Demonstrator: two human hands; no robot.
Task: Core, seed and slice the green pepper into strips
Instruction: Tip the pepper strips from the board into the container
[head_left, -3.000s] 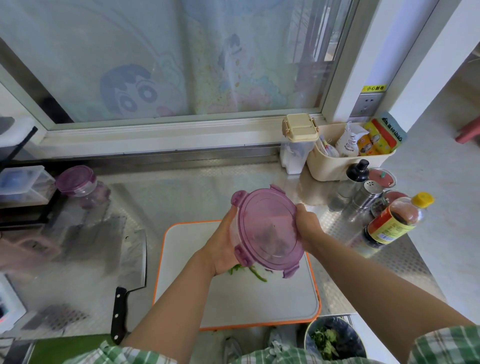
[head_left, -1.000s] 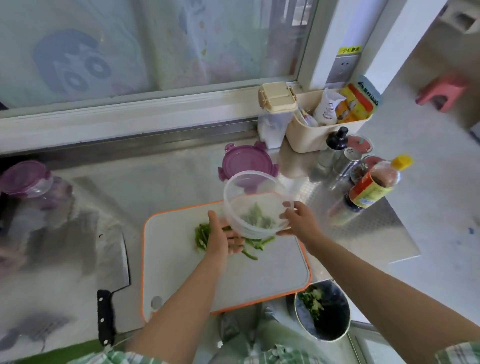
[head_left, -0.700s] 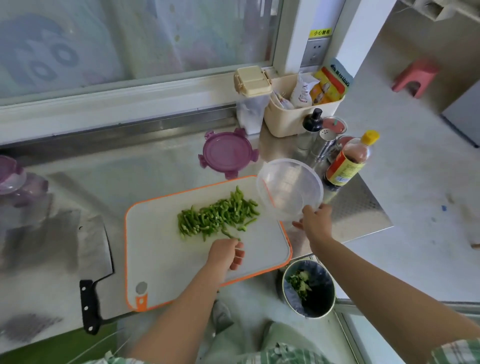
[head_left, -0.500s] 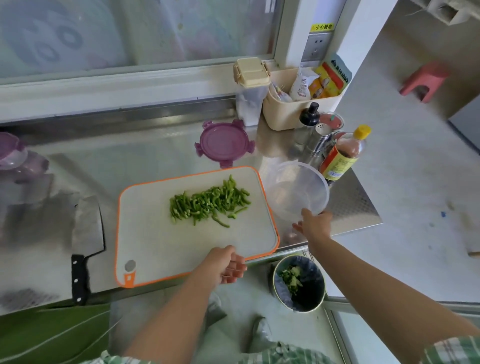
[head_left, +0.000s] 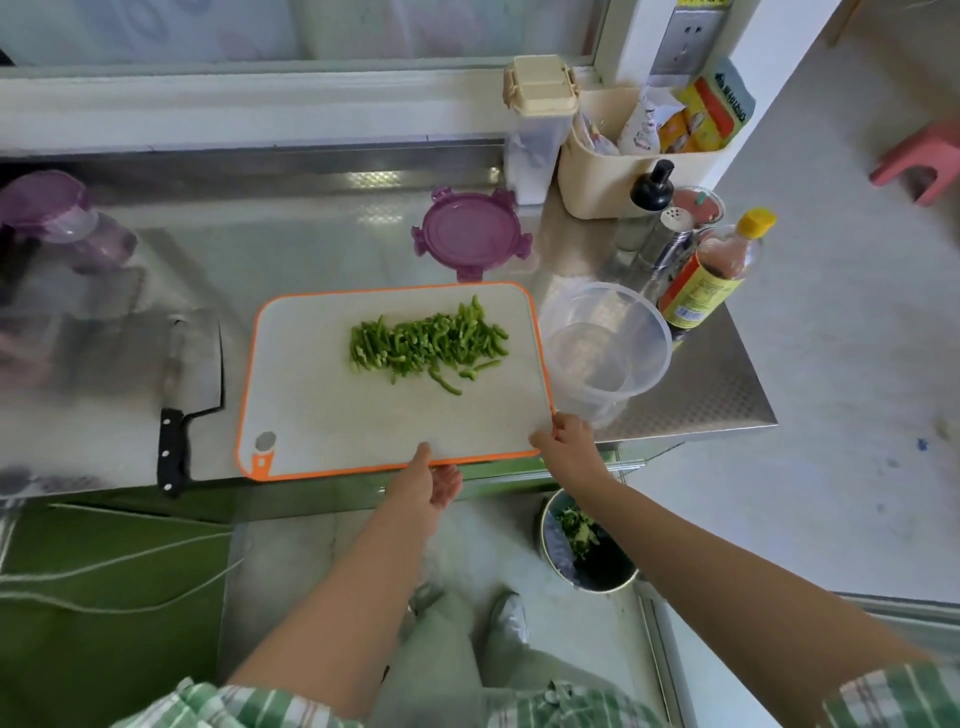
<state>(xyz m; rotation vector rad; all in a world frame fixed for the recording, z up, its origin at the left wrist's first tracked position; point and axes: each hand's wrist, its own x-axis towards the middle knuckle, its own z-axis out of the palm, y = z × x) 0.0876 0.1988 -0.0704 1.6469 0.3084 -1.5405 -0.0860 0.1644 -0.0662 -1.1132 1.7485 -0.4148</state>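
Pepper strips (head_left: 428, 345) lie in a loose green heap on the cutting board (head_left: 322, 415), on the far half of it and nearer its right edge than its left. We note a few stray pieces just to the near side of the heap. We see no whole pepper, core or seeds on the board.

We find the board white with an orange rim, lying flat on the steel counter (head_left: 311, 249) with its near edge at the counter's front lip.

The left hand (head_left: 426, 483) is at the board's near edge, about midway along it. Its thumb lies on top of the board and its fingers curl below the edge, so it grips the board. The right hand (head_left: 569, 447) is at the board's near right corner, fingers curled, pinching the orange rim there.

Just beside the board's right edge stands a clear round container (head_left: 605, 345); we see nothing in it. Its purple lid (head_left: 471, 234) lies flat just beyond the board's far edge. To the board's left a cleaver (head_left: 192, 379) rests on the counter, black handle toward the person.

Beyond the board's far right corner we record a sauce bottle (head_left: 711, 275) with a yellow cap, shakers and a beige caddy (head_left: 597, 176) of packets. Below the board's near right corner, on the floor, a bin (head_left: 587, 545) holds green scraps.
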